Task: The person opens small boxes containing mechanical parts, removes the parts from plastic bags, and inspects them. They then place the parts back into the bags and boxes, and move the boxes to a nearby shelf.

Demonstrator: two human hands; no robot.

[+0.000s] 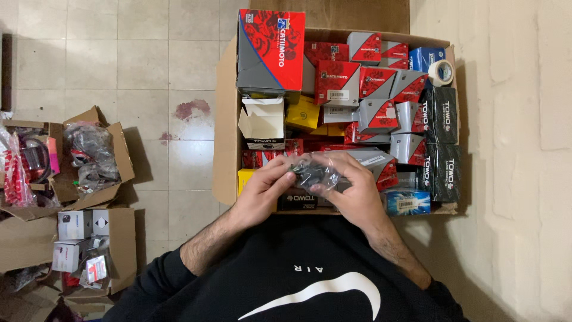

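A clear plastic bag with a dark part inside (313, 172) is held between both my hands, just above the near edge of a large cardboard box (225, 119). My left hand (262, 191) pinches the bag's left end. My right hand (354, 191) grips its right side, fingers curled over it. The cardboard box is packed with several red-and-grey cartons (336, 80), black cartons (444, 113) and a tall red-and-grey carton (271, 50). An open white carton (262, 122) stands just beyond my left hand.
A roll of tape (441, 73) rests at the box's far right corner. On the tiled floor at left stand smaller open cardboard boxes (95, 155) with bagged parts and small white cartons (74, 225). A pale wall (524, 149) runs along the right.
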